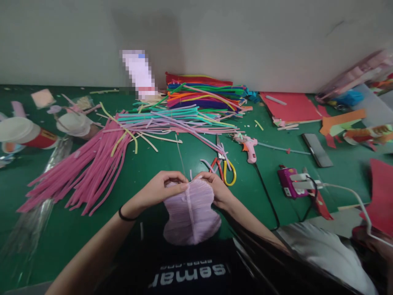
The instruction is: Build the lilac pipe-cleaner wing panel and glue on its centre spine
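Observation:
Between my hands is a pale lilac butterfly-shaped piece (193, 217), built of pipe cleaners in rows with a lighter strip down its middle. My left hand (167, 187) pinches its top left edge, thumb lying on the front. At the top right edge, my right hand (216, 186) grips it with bent fingers, partly hidden behind the piece. A short lilac stem (190, 175) sticks up between the fingertips. Just beyond my right hand lie scissors (225, 168) with red and yellow handles, lilac pipe cleaners crossing them.
Pink pipe cleaners (89, 168) spread at left, near paper cups (27, 132). Multicoloured bundles (202, 96) lie by the wall. A pink glue gun (250, 149), a phone (317, 150) and a purple power adapter (288, 184) with cables are at right. Red sheets (290, 107) lie behind.

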A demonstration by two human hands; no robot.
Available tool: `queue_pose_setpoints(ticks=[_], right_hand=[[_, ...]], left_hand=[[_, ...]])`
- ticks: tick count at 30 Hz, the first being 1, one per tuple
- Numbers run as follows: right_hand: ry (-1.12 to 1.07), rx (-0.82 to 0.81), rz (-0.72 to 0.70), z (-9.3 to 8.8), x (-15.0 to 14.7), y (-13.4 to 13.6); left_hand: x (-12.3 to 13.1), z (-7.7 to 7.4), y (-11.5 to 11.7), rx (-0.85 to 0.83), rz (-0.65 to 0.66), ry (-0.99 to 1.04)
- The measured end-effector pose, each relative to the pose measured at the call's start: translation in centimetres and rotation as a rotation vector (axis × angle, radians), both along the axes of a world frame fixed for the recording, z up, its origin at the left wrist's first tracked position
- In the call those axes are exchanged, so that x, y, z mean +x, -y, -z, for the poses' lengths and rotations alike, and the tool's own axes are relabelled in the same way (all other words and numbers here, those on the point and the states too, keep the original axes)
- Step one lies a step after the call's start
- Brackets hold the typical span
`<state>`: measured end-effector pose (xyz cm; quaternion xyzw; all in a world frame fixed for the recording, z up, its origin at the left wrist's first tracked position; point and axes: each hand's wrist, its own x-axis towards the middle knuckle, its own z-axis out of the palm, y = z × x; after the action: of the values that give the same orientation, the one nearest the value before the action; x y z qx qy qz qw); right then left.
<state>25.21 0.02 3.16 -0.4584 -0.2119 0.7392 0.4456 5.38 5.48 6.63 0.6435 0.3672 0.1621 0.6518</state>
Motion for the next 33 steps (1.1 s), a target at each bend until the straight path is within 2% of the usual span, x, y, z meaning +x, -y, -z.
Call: queue_pose_setpoints(ticks=[3,6,11,13,16,20,26,33], right_hand=[[0.085,0.082,0.043,-0.1,0.0,-0.1],[0.325,0.324,-0.003,-0.4,0.7,-0.3],[0.831,0.924,-0.269,-1.6,3.1,-1.3],[0.956,1.088,-0.383,-2.0,3.8,-1.5],[1.134,1.245,-0.500,-2.2,4.3,-1.7],[1.235,1.366,-0.579,-2.0,4.5,-1.8],[1.219,1.475,-0.532,-2.0,4.8,-2.2],[0.963,1.360,-0.476,-1.3,5.4,-2.6]], left_hand=[[0.8,0.0,0.8,0.080,-0.143,-0.093],[1.2,0.9,1.4,0.078,-0.200,-0.095],[1.2,2.1,1.9,0.034,-0.170,-0.079],[1.2,2.4,1.9,0.023,-0.174,-0.070],[1.3,2.8,1.9,0.018,-0.192,-0.075],[1.5,3.2,1.9,0.012,-0.196,-0.087],[1.6,3.5,1.9,0.019,-0.206,-0.083],[1.6,3.5,1.9,0.029,-0.211,-0.117]])
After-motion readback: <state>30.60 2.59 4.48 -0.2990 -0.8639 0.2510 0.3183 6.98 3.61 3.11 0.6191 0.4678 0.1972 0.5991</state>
